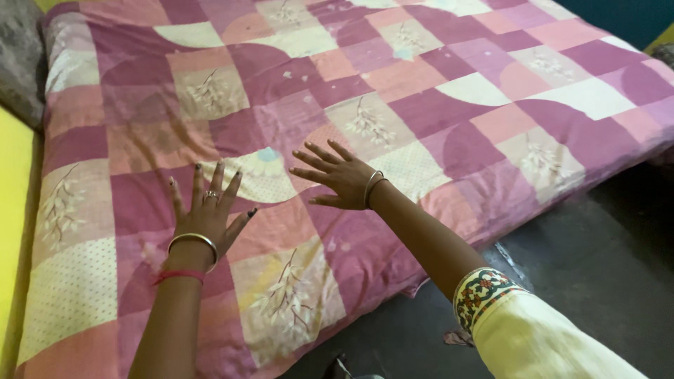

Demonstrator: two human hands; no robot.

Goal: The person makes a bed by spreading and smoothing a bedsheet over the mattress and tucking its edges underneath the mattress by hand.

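Note:
A patchwork bedsheet (435,112) in pink, purple and cream squares with leaf prints covers the mattress. My left hand (207,210) lies flat on the sheet with its fingers spread; it wears a ring, a silver bangle and a red thread at the wrist. A little to the right, my right hand (337,175) is open with fingers apart, palm down on or just above the sheet, a bangle on its wrist. Neither hand holds anything. A cream sleeve with an embroidered cuff (484,291) covers my right forearm.
The bed's near edge (449,238) runs diagonally, and dark grey floor (597,267) lies to its right. A yellow surface (14,182) borders the bed on the left, with a grey patterned cushion (20,60) at the top left corner.

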